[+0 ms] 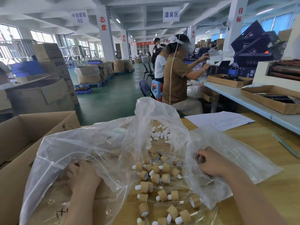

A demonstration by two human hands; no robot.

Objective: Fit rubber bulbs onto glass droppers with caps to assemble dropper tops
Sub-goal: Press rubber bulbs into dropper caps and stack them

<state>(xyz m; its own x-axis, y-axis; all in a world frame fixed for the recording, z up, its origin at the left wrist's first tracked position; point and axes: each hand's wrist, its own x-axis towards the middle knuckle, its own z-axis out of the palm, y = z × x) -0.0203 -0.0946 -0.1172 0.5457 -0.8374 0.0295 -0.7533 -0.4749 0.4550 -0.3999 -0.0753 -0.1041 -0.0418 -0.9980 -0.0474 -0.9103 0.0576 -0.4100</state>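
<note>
Several assembled dropper tops (155, 176), with wood-look caps, white bulbs and glass tubes, lie in a heap on clear plastic between my hands. Loose white rubber bulbs (159, 134) are piled farther back inside an open plastic bag (155, 111). My left hand (82, 174) reaches into a large clear bag (65, 148) on the left, its fingers curled downward; what they hold is hidden. My right hand (211, 161) lies on another clear bag (235, 153), fingers curled round a small brown cap (200, 158).
An open cardboard box (24, 132) sits at my left under the big bag. A sheet of paper (222, 119) and a pen (285, 144) lie on the yellow table (263, 140) at right. Seated people work at a long bench (243, 95) beyond, with stacked cartons around.
</note>
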